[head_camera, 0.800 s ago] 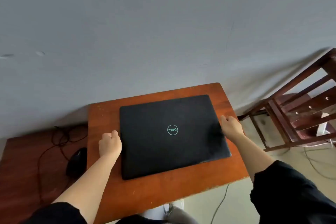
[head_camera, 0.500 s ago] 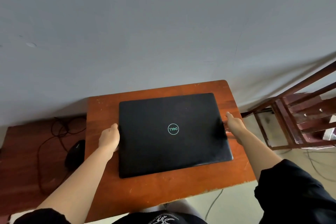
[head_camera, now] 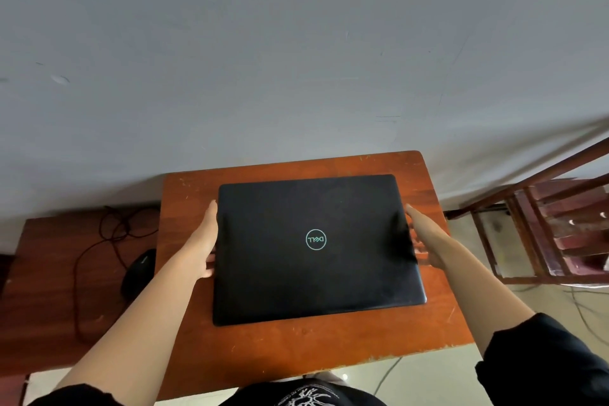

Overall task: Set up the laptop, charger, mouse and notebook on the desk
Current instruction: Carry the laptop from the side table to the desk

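On the counter [head_camera: 296, 349] the closed laptop [head_camera: 316, 273] lies flat, left grip [head_camera: 204, 241] and right grip [head_camera: 425, 241] straight-fingered against its side edges, not clenched; judged stiff, fairly heavy, slick-lidded, so best lifted from under both sides.

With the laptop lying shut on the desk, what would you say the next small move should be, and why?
Probably bring one hand to the near edge and lift the lid. The laptop lies closed on the desk, with the left hand and right hand flat against its sides, fingers straight, so placing looks done. Its upside-down logo suggests the hinge is far.
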Action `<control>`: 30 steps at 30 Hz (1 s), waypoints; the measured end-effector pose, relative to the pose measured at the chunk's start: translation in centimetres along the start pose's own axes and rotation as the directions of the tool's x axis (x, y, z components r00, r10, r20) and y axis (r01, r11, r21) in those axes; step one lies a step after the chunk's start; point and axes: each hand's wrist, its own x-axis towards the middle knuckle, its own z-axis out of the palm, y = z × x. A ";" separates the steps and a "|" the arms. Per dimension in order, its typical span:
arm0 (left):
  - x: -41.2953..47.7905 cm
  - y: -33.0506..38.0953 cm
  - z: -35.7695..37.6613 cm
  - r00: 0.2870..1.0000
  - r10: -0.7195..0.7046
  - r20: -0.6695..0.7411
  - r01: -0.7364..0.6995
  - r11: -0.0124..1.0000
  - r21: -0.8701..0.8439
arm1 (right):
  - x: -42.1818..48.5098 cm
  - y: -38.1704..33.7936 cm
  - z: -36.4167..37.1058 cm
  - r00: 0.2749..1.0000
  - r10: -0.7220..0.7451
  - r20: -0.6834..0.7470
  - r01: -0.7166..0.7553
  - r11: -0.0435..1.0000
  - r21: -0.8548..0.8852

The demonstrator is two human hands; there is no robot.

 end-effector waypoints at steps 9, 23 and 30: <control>-0.5 1.3 -0.6 0.999 0.025 0.043 -0.025 1.000 -0.020 | -0.1 -1.7 -0.6 0.992 0.089 0.085 -0.089 0.996 0.004; 0.0 2.1 -2.5 0.988 0.014 0.154 -0.014 1.000 -0.001 | -1.0 0.0 -1.3 0.975 0.067 0.211 -0.126 0.952 0.279; -0.3 1.2 -1.7 0.984 0.036 0.172 -0.040 0.999 0.019 | -2.7 2.0 -1.4 0.992 -0.016 0.122 -0.026 0.942 0.336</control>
